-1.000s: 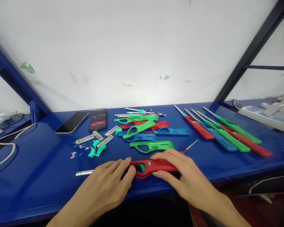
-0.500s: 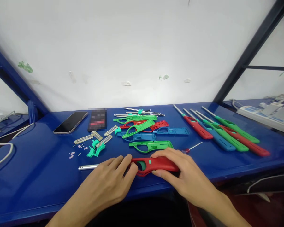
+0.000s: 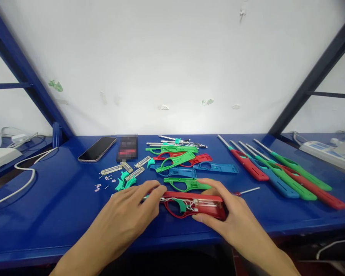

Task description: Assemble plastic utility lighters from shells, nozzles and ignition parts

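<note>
A red gas lighter lies across the front of the table, its inside exposed: white wires, a green trigger and a clear fuel tank show. My left hand is closed around its barrel end, and the metal tube is hidden beneath the fingers. Around the handle end, my right hand grips with thumb below and fingers above. Just behind the lighter is a green casing half, partly covered by the right fingers. A screwdriver pokes out to the right of that hand.
Several casing halves and metal tubes are heaped mid-table. Clear tanks, green triggers and tiny parts sit left. Whole lighters lie right. A phone, dark pixelated object and white cable are farther left.
The red lighter showed its closed outer face before; now its inner parts are visible between my hands. The view has shifted, so the table's things appear farther right.
</note>
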Action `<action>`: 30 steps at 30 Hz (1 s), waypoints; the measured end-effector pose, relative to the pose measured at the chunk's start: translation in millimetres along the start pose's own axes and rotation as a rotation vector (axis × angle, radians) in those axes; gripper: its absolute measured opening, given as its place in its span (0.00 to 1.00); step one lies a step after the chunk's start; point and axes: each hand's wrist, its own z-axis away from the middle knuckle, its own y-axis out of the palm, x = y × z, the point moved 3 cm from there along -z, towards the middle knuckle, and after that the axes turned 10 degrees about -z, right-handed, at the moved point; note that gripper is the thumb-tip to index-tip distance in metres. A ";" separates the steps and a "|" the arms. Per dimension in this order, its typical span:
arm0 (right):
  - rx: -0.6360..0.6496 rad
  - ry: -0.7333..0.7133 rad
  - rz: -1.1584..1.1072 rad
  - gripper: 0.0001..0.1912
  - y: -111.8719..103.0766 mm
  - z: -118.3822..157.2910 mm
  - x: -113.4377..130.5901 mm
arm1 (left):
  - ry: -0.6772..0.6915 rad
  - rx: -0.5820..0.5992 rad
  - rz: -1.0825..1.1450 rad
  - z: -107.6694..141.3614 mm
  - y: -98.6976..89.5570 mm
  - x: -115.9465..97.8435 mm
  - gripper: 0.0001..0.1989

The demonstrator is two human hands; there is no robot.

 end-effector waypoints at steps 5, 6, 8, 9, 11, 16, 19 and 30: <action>0.008 -0.083 0.016 0.21 0.3 -2.6 0.2 | -0.362 0.023 0.152 2.1 -8.1 38.2 0.12; 0.014 -0.106 0.021 0.18 0.5 -3.1 0.8 | -0.423 0.069 0.178 0.7 -6.6 46.4 0.13; 0.027 -0.134 0.022 0.13 1.1 -3.6 1.9 | -0.503 0.171 0.204 -5.7 -1.8 60.8 0.16; 0.036 -0.135 0.017 0.13 1.5 -3.7 2.1 | -0.527 0.213 0.208 -10.9 1.4 66.8 0.17; 0.045 -0.125 0.001 0.13 2.1 -3.6 2.1 | -0.539 0.279 0.220 -25.3 10.5 75.6 0.16; 0.062 -0.109 -0.013 0.12 1.3 -3.3 4.0 | -0.527 0.466 0.284 -67.0 55.4 87.4 0.10; 0.082 -0.103 -0.020 0.12 -0.3 -3.6 5.9 | -0.508 0.538 0.322 -80.5 84.6 89.9 0.14; 0.095 -0.093 -0.026 0.14 -1.0 -2.0 6.4 | -0.321 0.254 0.392 -32.6 21.1 22.0 0.12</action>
